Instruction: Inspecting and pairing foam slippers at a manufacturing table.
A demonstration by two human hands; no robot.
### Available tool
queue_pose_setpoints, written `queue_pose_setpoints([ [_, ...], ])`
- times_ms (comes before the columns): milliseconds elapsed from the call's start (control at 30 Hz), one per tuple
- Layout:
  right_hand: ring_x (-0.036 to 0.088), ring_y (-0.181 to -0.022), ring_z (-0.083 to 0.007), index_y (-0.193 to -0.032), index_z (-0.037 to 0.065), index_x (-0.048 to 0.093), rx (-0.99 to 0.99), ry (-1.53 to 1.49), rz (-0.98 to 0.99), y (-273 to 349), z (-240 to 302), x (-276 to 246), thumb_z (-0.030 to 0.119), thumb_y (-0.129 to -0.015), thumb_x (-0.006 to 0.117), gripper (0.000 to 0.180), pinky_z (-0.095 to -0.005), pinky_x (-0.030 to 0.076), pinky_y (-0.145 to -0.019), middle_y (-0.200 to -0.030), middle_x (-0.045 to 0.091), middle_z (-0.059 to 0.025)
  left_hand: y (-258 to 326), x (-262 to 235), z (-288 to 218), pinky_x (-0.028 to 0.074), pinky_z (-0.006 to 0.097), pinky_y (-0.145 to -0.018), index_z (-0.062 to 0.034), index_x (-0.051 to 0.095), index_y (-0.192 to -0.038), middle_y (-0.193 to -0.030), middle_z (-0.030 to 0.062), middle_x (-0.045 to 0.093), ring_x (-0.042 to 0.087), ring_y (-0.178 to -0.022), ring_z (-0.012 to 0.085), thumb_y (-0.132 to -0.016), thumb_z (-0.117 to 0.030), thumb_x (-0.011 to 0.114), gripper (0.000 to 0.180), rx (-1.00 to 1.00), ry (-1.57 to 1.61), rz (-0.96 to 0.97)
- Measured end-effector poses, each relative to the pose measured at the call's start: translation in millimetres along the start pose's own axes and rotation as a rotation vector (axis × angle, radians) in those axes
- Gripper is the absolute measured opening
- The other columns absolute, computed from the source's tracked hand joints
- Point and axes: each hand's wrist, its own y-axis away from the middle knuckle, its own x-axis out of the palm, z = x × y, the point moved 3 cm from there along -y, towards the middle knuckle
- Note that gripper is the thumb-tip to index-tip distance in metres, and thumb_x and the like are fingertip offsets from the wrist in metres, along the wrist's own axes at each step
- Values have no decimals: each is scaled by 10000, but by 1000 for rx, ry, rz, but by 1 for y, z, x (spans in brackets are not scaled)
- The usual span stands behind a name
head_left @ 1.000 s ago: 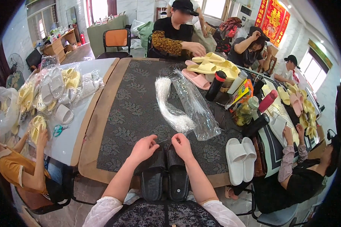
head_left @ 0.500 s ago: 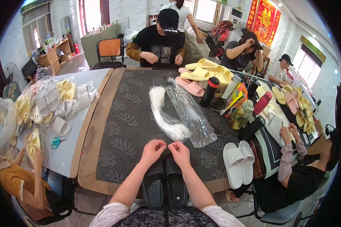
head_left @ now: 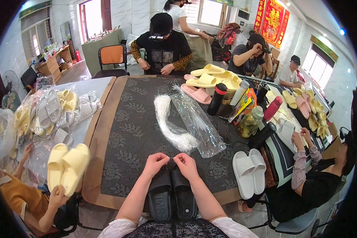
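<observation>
My left hand (head_left: 155, 163) and my right hand (head_left: 187, 164) are closed in pinches, fingertips almost meeting. A thin strand (head_left: 171, 158) is stretched between them, too fine to make out fully. Just below, a pair of black slide slippers, the left one (head_left: 160, 200) and the right one (head_left: 186, 202), lies side by side at the table's near edge. Their far ends are partly covered by my hands. Beyond my fingers a curved bundle of fine white strands (head_left: 162, 115) rests on the dark floral tablecloth (head_left: 125, 158). Alongside it is a clear plastic bag (head_left: 198, 123) with more strands.
White slippers (head_left: 244, 174) sit right of my arm. Behind them stand a dark bottle (head_left: 262, 135), a glass jar (head_left: 251, 122) and a red bottle (head_left: 273, 109). Yellow and pink slippers (head_left: 206, 81) are piled farther back. At left, a co-worker holds yellow slippers (head_left: 69, 168) near bagged pairs (head_left: 47, 109).
My pinching hands are slightly lower in the picture. The co-worker at left has swung a yellow pair toward the table's near corner. The black slippers remain in place.
</observation>
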Motion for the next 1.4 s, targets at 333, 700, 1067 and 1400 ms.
queue_pose_setpoints([
  [333,499,-629,-44,-886,31,640,-28,51,6,-2,-3,-1,178,-879,665,149,-225,422,-573,-706,590,21,1,1,-3,459,217,-662,9,690,-912,-780,4,658,578,-715,63,-849,-135,693,157,-5,56,-60],
  [700,575,-640,-111,-906,45,647,32,131,43,-1,-10,1,254,-867,669,214,-273,461,-611,-713,636,-33,1,-1,-2,450,227,-637,8,684,-897,-769,7,647,566,-693,74,-841,-124,700,144,4,41,-85],
  [1067,552,-632,-95,-887,34,646,-21,65,0,-1,-6,0,231,-869,665,199,-263,450,-595,-704,621,-27,1,-3,-4,462,229,-645,4,700,-861,-742,13,661,586,-687,75,-821,-120,708,130,14,25,-93],
  [1400,536,-627,-82,-887,30,647,-5,23,-5,-2,-10,1,213,-865,669,186,-253,443,-590,-710,619,-10,3,-1,-7,466,221,-642,-1,700,-852,-747,12,667,590,-683,71,-817,-138,718,143,43,7,-103],
])
